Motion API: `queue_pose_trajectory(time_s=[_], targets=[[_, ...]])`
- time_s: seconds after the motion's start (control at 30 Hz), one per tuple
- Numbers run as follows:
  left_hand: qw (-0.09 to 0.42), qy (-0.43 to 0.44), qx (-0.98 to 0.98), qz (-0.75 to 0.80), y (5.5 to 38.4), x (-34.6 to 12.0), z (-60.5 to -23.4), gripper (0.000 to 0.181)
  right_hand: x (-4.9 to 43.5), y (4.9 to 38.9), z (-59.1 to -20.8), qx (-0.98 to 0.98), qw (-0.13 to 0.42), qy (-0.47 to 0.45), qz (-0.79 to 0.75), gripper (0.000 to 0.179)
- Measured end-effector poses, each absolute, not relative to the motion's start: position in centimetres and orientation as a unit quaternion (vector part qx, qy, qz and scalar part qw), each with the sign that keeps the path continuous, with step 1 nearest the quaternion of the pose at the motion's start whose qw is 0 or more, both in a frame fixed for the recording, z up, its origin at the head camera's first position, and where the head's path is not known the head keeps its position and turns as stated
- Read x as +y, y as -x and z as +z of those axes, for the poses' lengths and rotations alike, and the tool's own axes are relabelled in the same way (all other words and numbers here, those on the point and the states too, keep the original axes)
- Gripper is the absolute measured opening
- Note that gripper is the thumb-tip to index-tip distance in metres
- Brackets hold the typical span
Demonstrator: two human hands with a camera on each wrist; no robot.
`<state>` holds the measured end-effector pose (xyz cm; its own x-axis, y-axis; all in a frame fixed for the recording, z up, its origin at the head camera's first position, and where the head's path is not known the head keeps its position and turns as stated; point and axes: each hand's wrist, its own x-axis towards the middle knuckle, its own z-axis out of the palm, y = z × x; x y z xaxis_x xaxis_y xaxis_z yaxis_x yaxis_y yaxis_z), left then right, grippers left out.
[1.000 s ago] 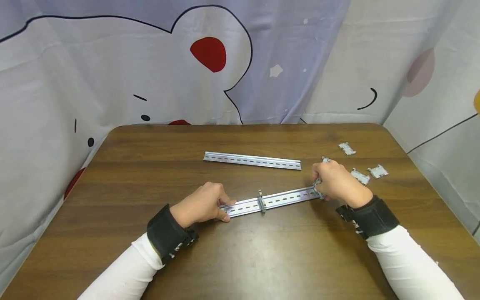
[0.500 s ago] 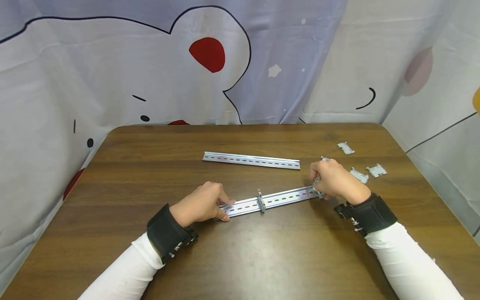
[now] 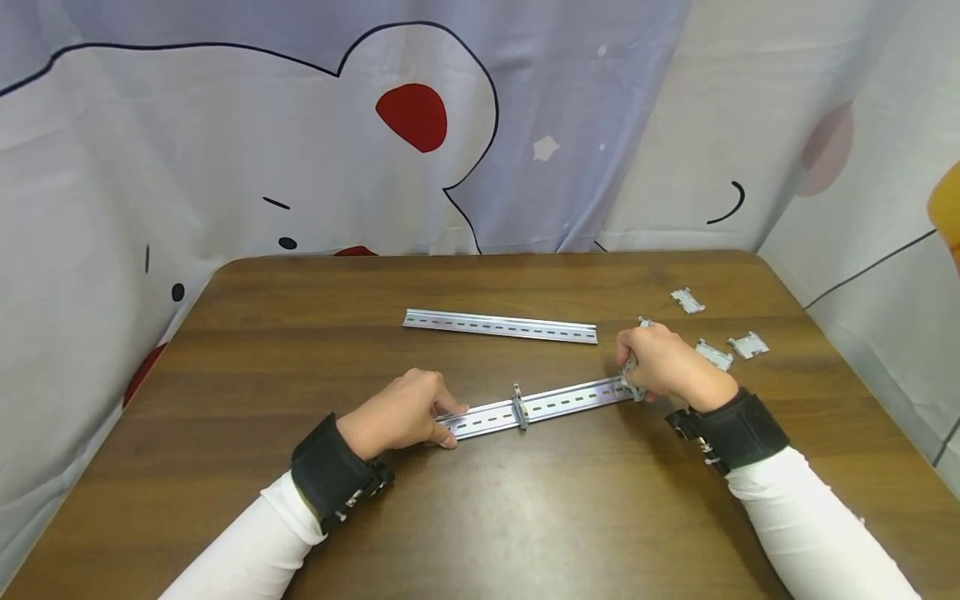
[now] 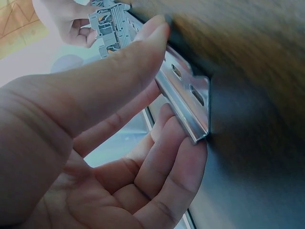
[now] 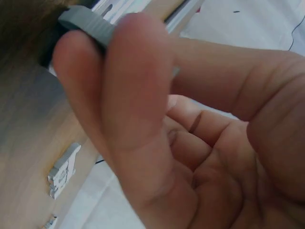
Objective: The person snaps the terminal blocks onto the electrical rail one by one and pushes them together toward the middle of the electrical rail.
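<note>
Head view: pinching long slotted silvery metal rail [image 3: 570, 402] with left hand [image 3: 401, 414], small grey plastic-looking block [image 3: 634, 391] with right hand [image 3: 672, 364]; probably handling stiff, light, slick, calling for edge holds.

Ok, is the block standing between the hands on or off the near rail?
On: the block stands across the near rail, spanning its width. Whether it has clicked in, I can't tell.

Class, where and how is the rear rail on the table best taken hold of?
Probably at the middle of the rear rail, from above, pinching across its two long edges. It is long and narrow and lies flat with both edges exposed, so a central hold should keep it balanced.
</note>
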<state>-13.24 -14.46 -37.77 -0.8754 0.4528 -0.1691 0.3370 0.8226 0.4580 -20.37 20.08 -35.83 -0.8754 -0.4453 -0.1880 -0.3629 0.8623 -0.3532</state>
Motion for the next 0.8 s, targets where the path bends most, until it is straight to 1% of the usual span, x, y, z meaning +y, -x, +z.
queue_pose_trajectory(time_s=[0.17, 0.33, 0.37, 0.6, 0.7, 0.8], targets=[[0.128, -0.222, 0.941, 0.222, 13.1, -14.5, -38.1, 0.046, 20.4, 20.0, -35.7, 0.958, 0.127, 0.223, -0.125, 0.02], [0.127, -0.228, 0.937, 0.23, 13.0, -14.5, -38.2, 0.045, 21.2, 20.1, -35.3, 0.952, 0.136, 0.256, -0.096, 0.039], [0.127, -0.23, 0.937, 0.23, 13.0, -14.6, -38.2, 0.045, 21.4, 20.2, -35.2, 0.95, 0.141, 0.262, -0.099, 0.041], [0.123, -0.234, 0.936, 0.232, 13.2, -14.8, -38.1, 0.045, 23.1, 20.7, -34.0, 0.92, 0.179, 0.306, -0.164, 0.033], [0.124, -0.236, 0.935, 0.232, 13.2, -14.9, -38.1, 0.045, 23.5, 21.1, -34.1, 0.91, 0.2, 0.307, -0.195, 0.032], [0.125, -0.234, 0.935, 0.234, 13.2, -14.9, -38.1, 0.046, 23.8, 21.4, -34.3, 0.9, 0.226, 0.287, -0.237, 0.032]])
